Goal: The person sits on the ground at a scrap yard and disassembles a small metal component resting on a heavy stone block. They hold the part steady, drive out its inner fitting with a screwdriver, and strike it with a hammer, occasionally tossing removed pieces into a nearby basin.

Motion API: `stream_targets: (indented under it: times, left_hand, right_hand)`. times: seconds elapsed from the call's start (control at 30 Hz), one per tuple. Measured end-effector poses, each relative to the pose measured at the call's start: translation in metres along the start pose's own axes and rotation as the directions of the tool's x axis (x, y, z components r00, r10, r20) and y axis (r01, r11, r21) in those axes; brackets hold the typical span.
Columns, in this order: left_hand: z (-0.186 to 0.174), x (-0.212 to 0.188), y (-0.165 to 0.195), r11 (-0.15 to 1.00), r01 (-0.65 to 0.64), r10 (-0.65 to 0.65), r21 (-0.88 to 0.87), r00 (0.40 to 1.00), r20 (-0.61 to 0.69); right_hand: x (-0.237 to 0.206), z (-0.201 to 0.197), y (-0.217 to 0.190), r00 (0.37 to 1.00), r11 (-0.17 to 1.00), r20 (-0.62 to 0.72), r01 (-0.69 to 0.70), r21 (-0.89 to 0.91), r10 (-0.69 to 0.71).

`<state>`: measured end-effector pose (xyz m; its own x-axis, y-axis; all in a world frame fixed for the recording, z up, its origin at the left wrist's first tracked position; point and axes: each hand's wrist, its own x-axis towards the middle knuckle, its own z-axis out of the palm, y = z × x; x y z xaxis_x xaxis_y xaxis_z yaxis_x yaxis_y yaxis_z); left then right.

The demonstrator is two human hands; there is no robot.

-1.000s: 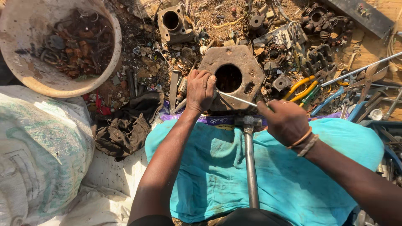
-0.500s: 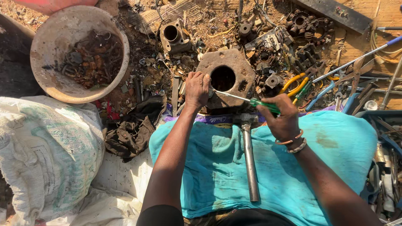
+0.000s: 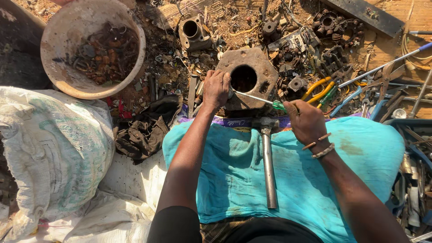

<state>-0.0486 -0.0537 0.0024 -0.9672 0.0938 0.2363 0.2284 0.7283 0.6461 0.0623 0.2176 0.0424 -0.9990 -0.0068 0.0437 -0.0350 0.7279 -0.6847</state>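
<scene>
The rusty metal plate, a six-sided block with a round hole through it, lies among scrap just beyond the person's lap, and the left hand presses on its near left edge with fingers curled over it, apparently to keep it from shifting. The right hand is closed around the green handle of a screwdriver, whose thin shaft slants across to the plate beside the left fingers. A hammer rests on the turquoise cloth over the lap, and a pan of rusty parts sits well to the left.
</scene>
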Motion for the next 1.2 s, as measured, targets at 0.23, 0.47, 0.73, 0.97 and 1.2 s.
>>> stream_targets:
  times: [0.23, 0.47, 0.73, 0.97, 1.2]
  left_hand:
    - [-0.002, -0.003, 0.002, 1.000, 0.006, -0.006, -0.021, 1.000, -0.002]
    - [-0.002, -0.007, 0.007, 0.962, -0.194, 0.212, 0.192, 0.974, -0.077]
    - [-0.019, 0.001, -0.004, 0.917, -0.367, 0.291, 0.159, 0.885, 0.363]
    - [-0.015, 0.007, -0.003, 0.926, -0.331, 0.240, 0.182, 0.888, 0.393]
    - [-0.018, 0.006, 0.003, 0.951, -0.235, 0.127, 0.201, 0.889, 0.440]
  right_hand:
    - [0.002, 0.001, 0.001, 0.974, 0.975, 0.101, -0.193, -0.111, 0.204]
    - [0.007, -0.003, -0.003, 0.998, 0.991, 0.054, -0.040, 0.125, 0.034]
    - [0.012, -0.004, -0.009, 1.000, 0.981, 0.003, -0.020, 0.192, 0.020]
    - [0.016, -0.004, -0.007, 1.000, 0.990, 0.002, 0.026, 0.140, -0.027]
    - [0.020, -0.004, 0.003, 0.999, 0.974, -0.020, 0.052, 0.221, -0.049]
